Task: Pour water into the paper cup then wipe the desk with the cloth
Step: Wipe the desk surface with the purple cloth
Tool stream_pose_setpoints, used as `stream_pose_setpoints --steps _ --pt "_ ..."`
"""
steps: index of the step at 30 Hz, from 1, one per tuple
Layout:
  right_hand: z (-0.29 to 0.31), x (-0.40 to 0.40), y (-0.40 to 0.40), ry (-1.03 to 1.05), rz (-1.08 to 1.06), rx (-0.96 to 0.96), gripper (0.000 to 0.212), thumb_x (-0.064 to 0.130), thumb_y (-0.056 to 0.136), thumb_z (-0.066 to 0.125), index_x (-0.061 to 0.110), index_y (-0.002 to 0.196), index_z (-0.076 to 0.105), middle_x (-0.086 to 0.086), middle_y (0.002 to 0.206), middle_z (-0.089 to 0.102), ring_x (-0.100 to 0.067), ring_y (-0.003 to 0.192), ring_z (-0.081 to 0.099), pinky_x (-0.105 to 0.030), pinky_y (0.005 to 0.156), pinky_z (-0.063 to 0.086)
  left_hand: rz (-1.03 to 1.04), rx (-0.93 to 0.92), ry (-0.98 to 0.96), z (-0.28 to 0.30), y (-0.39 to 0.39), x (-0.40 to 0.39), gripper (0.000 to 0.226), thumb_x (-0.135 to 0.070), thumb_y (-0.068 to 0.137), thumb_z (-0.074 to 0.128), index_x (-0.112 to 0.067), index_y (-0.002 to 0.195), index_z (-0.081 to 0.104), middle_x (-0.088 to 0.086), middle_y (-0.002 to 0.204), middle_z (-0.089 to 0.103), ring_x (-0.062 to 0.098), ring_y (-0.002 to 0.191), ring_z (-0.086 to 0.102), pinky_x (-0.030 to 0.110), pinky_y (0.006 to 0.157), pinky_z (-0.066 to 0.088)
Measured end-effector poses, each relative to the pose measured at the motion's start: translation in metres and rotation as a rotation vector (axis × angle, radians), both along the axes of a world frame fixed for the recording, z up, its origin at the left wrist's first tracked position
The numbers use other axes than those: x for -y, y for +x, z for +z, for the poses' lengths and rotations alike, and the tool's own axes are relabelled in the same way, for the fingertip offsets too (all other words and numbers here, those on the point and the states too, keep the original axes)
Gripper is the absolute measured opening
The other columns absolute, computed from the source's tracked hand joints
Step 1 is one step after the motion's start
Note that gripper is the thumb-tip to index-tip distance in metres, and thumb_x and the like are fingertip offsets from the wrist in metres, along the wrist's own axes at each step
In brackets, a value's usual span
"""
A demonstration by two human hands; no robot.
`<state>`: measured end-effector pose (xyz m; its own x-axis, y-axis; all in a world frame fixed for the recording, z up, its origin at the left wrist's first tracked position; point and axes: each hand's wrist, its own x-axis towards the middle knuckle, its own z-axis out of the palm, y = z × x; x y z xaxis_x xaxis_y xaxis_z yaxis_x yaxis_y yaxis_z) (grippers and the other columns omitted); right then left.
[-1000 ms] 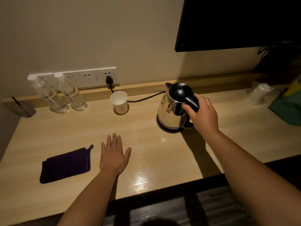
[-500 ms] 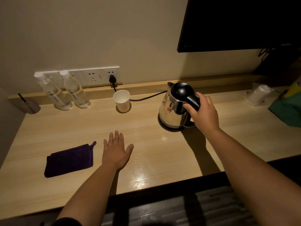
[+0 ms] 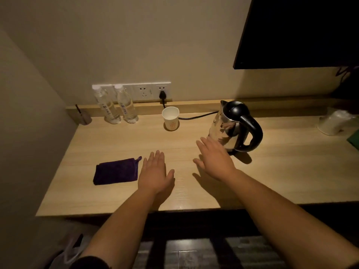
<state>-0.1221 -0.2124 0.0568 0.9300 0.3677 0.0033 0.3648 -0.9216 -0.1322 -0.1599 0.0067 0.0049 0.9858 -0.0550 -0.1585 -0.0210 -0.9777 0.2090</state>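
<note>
A white paper cup (image 3: pixel 170 118) stands upright near the back of the wooden desk (image 3: pixel 281 171), below the wall sockets. To its right a steel kettle (image 3: pixel 231 127) with a black lid and handle sits on its base. A folded dark purple cloth (image 3: pixel 116 171) lies flat on the desk at the left. My left hand (image 3: pixel 155 172) rests palm down, fingers apart, just right of the cloth. My right hand (image 3: pixel 214 159) hovers open in front of the kettle, holding nothing.
Two clear water bottles (image 3: pixel 116 105) stand at the back left by the socket strip (image 3: pixel 143 91). A black cord (image 3: pixel 196 116) runs from the plug behind the cup to the kettle. A dark screen (image 3: pixel 301 32) hangs upper right. A pale wrapped object (image 3: pixel 334 122) sits far right.
My right hand has let go of the kettle handle and drawn back toward me, now open in front of the kettle. The camera has tilted, shifting the view.
</note>
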Motion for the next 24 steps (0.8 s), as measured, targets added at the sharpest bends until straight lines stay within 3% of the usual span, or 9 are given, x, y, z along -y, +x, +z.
stream_pose_setpoints --steps 4,11,17,21,24 --pt "-0.024 -0.041 -0.01 -0.062 0.051 -0.14 0.07 0.054 0.095 0.037 0.015 0.151 0.02 -0.008 0.159 0.021 -0.028 0.146 0.012 -0.043 0.117 0.01 0.086 0.001 0.102 0.012 -0.028 -0.022 0.077 -0.056 0.095 0.028 -0.009 0.154 0.008 0.01 0.162 0.008 0.027 0.149 0.0 0.045 0.12 0.0" --pt "-0.023 -0.117 -0.023 -0.042 0.219 -0.133 0.071 0.056 0.095 0.033 0.013 0.15 0.022 -0.009 0.158 0.021 -0.028 0.146 0.013 -0.043 0.117 0.009 0.357 0.063 0.136 0.032 -0.077 -0.105 0.076 -0.049 0.093 0.036 -0.008 0.153 0.014 0.011 0.161 0.017 0.028 0.148 0.007 0.045 0.12 0.005" --pt "-0.023 -0.186 -0.028 -0.015 0.328 -0.13 0.068 0.056 0.094 0.036 0.014 0.148 0.028 -0.009 0.156 0.027 -0.028 0.144 0.018 -0.043 0.117 0.012 0.513 0.049 0.148 0.033 -0.103 -0.17 0.077 -0.052 0.096 0.031 -0.009 0.154 0.004 0.011 0.163 0.004 0.027 0.149 -0.002 0.043 0.119 -0.003" --pt "-0.028 -0.232 -0.036 -0.001 0.389 -0.074 0.054 0.055 0.091 0.041 0.016 0.128 0.046 -0.005 0.132 0.05 -0.025 0.122 0.04 -0.041 0.106 0.032 0.568 0.029 0.147 0.029 -0.114 -0.213 0.078 -0.053 0.096 0.029 -0.009 0.154 0.002 0.011 0.163 0.001 0.027 0.149 -0.005 0.043 0.12 -0.004" --pt "-0.032 -0.265 -0.038 -0.002 0.409 -0.046 0.047 0.054 0.09 0.043 0.017 0.118 0.049 -0.002 0.117 0.053 -0.02 0.104 0.043 -0.038 0.093 0.039 0.596 0.035 0.11 0.024 -0.118 -0.246 0.078 -0.051 0.096 0.031 -0.007 0.153 0.002 0.012 0.162 0.001 0.027 0.149 -0.005 0.043 0.12 -0.005"
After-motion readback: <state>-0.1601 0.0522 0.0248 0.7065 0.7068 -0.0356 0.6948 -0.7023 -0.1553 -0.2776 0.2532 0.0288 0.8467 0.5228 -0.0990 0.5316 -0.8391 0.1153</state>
